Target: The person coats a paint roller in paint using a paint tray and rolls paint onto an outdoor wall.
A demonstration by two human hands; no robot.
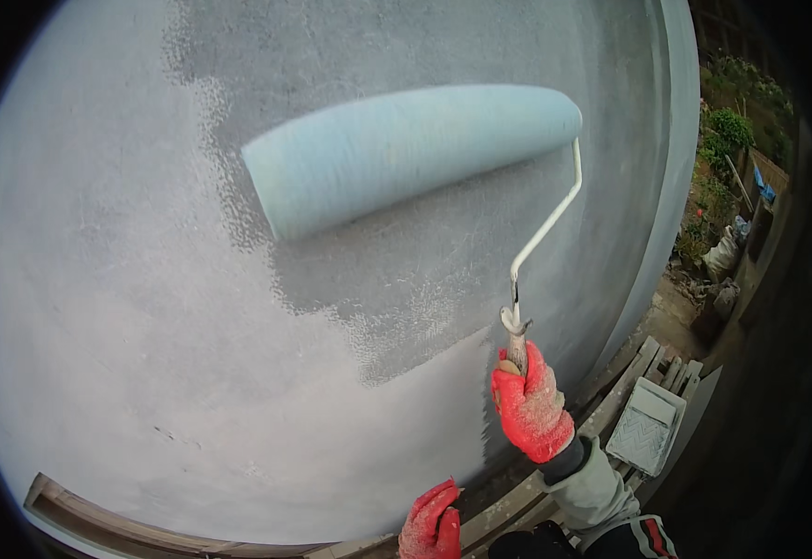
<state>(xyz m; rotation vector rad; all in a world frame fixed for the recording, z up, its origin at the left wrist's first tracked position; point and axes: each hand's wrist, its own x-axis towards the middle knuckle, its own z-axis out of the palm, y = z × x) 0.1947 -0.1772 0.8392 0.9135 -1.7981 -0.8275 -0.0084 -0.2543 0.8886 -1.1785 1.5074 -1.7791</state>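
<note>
In my right hand (530, 405), gloved in red, is the handle of a paint roller (420, 150). Its light-blue sleeve lies across the wall (392, 293), tilted up toward the right, and a bent white metal frame (547, 227) joins it to the handle. The wall is pale with fresh paint at left and below, while darker grey surface shows above and around the roller. My left hand (432, 520), also in a red glove, is low at the picture's bottom edge. Its fingers are loosely curled, no held object shows, and part of it is cut off.
A paint tray (647, 425) with wet paint rests on wooden planks (615, 391) at lower right. A wooden-framed opening (112, 520) lies at lower left. Beyond the wall's right edge are plants (727, 136) and pale sacks (721, 253).
</note>
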